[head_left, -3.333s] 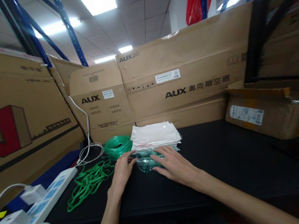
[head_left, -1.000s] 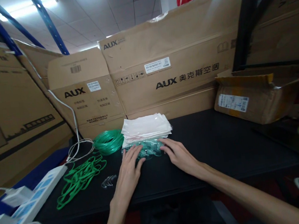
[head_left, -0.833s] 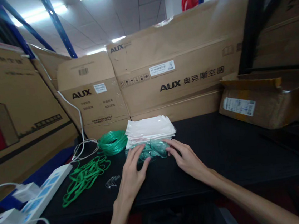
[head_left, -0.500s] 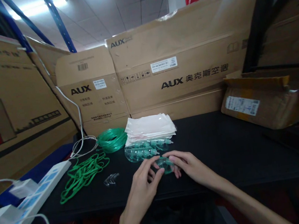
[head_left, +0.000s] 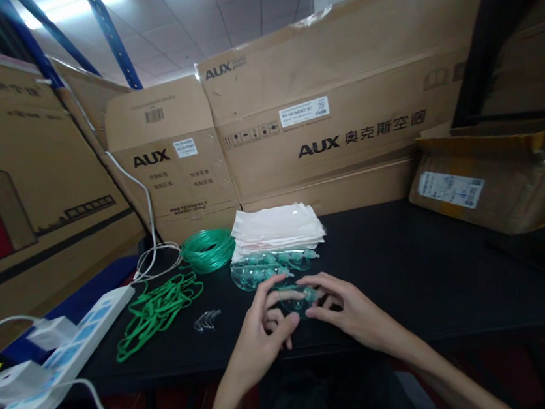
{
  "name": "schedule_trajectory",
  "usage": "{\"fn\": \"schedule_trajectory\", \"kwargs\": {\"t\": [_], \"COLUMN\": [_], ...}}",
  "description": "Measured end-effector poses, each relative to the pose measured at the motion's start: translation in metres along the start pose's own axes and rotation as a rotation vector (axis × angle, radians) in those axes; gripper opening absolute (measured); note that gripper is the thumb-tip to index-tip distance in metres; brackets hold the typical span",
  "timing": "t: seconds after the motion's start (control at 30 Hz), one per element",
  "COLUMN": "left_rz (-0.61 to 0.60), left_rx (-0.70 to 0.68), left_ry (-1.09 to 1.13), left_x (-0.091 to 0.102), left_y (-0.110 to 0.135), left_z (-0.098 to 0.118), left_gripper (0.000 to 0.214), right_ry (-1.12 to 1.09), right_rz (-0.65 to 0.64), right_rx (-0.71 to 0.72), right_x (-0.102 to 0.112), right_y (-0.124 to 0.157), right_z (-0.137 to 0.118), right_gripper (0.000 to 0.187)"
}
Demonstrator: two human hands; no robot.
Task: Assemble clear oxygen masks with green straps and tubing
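Between both hands is a clear green oxygen mask (head_left: 297, 301), held above the near part of the black table. My left hand (head_left: 268, 323) grips its left side, the index finger along the top and the thumb below. My right hand (head_left: 340, 300) pinches its right side, around the pale green connector. Just behind my fingers lie more green masks (head_left: 258, 274) in overlapping rows. Left of my left hand are several small clear bent strips (head_left: 207, 320) and a tangle of green elastic straps (head_left: 164, 309).
A stack of white pouches (head_left: 278, 227) lies behind the masks, with a coil of green tubing (head_left: 207, 250) beside it. A white power strip (head_left: 69, 362) with plugs and cords runs along the left. An open carton (head_left: 487, 186) stands at the right; cardboard panels (head_left: 354, 100) wall the back.
The mask has turned in my hands, so its connector now shows at the right. My right fingers have shifted onto that side. The view has moved slightly.
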State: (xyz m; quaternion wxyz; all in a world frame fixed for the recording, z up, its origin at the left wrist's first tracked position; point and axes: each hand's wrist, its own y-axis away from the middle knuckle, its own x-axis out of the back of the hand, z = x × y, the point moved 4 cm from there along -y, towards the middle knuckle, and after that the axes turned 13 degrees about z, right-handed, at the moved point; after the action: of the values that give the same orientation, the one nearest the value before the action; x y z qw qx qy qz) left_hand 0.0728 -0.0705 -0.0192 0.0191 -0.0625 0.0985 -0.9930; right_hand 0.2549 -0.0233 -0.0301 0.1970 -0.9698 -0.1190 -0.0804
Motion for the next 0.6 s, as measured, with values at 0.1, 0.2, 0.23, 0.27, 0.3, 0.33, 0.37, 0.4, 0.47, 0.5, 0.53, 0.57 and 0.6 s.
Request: {"fn": "schedule_trajectory", "kwargs": {"t": [0.1,0.2,0.23,0.27,0.3,0.33,0.37,0.4,0.47,0.5,0.53,0.57,0.6], "left_rz": [0.085,0.094,0.073,0.054,0.042,0.04,0.043,0.051,0.051,0.039,0.022,0.001,-0.02], "left_rx": [0.022,0.036,0.037,0.033,0.028,0.024,0.025,0.03,0.055,0.068,0.078,0.089,0.099], "left_ry": [0.016,-0.067,-0.093,-0.11,-0.12,-0.124,-0.124,-0.119,-0.077,-0.035,0.014,0.062,0.1], "left_x": [0.004,0.005,0.005,0.004,0.003,0.003,0.003,0.004,0.005,0.005,0.006,0.006,0.006], "left_y": [-0.004,-0.007,-0.007,-0.008,-0.008,-0.008,-0.008,-0.008,-0.008,-0.007,-0.006,-0.006,-0.005], "left_z": [-0.003,-0.005,-0.006,-0.005,-0.005,-0.004,-0.004,-0.004,-0.004,-0.004,-0.004,-0.004,-0.004], "left_gripper": [0.072,0.065,0.061,0.058,0.055,0.054,0.053,0.054,0.056,0.057,0.058,0.058,0.058], "right_ry": [0.012,0.011,0.011,0.011,0.012,0.012,0.01,0.007,-0.003,-0.009,-0.017,-0.022,-0.023], "right_rz": [0.01,0.022,0.03,0.045,0.065,0.092,0.118,0.135,0.137,0.126,0.112,0.099,0.089], "right_rx": [0.055,0.086,0.084,0.076,0.064,0.055,0.047,0.043,0.046,0.055,0.068,0.084,0.101], "right_x": [0.003,0.004,0.004,0.004,0.004,0.004,0.005,0.005,0.004,0.004,0.003,0.002,0.002], "right_y": [0.001,0.002,0.002,0.001,0.001,0.001,0.0,0.0,0.001,0.001,0.002,0.003,0.004], "right_z": [-0.005,-0.007,-0.006,-0.005,-0.004,-0.002,-0.001,-0.001,-0.004,-0.006,-0.008,-0.011,-0.014], "right_gripper": [0.031,0.029,0.03,0.031,0.032,0.032,0.03,0.028,0.023,0.022,0.023,0.025,0.027]}}
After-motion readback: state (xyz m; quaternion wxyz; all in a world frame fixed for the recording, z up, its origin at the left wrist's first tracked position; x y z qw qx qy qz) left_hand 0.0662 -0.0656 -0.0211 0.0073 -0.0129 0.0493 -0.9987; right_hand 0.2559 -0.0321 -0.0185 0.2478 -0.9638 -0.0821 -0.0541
